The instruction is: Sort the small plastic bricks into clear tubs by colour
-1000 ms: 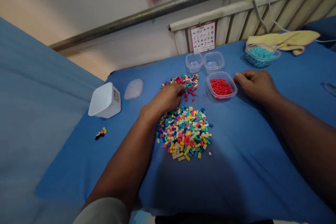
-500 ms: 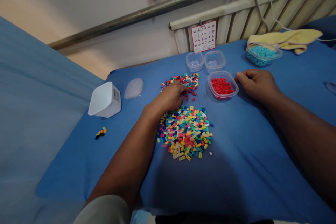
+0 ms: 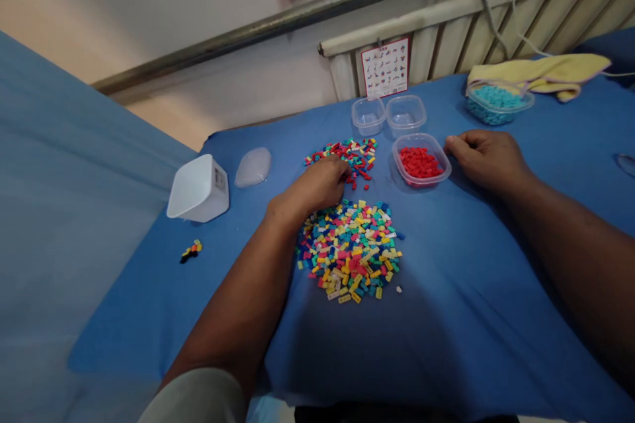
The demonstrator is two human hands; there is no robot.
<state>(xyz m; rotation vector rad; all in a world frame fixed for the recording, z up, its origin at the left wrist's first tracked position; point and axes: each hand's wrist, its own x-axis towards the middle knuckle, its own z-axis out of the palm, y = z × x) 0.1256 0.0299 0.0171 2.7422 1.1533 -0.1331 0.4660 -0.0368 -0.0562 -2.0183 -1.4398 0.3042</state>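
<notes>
My left hand (image 3: 325, 182) is closed at the near edge of a smaller pile of mixed, mostly red building bricks (image 3: 357, 153). Its fingertips are turned down and away, so what they pinch is hidden. Just below that hand spreads a larger pile of multicoloured building bricks (image 3: 353, 251). My right hand (image 3: 489, 157) rests closed on the cloth, its thumb and forefinger by the right rim of a clear plastic tub (image 3: 443, 175) of red bricks (image 3: 419, 162). Whether those fingers hold anything or touch the rim, I cannot tell.
Two clear tubs (image 3: 368, 117) stand side by side at the back. A tub of turquoise bricks (image 3: 496, 102) sits by a yellow cloth (image 3: 546, 73). To the left are a white container (image 3: 198, 192), a clear lid (image 3: 253, 167) and a few joined bricks (image 3: 191, 251). A radiator (image 3: 451, 46) borders the back.
My left hand has shifted very slightly, its fingers drawn in more at the small pile's near edge. My right hand stays by the red tub.
</notes>
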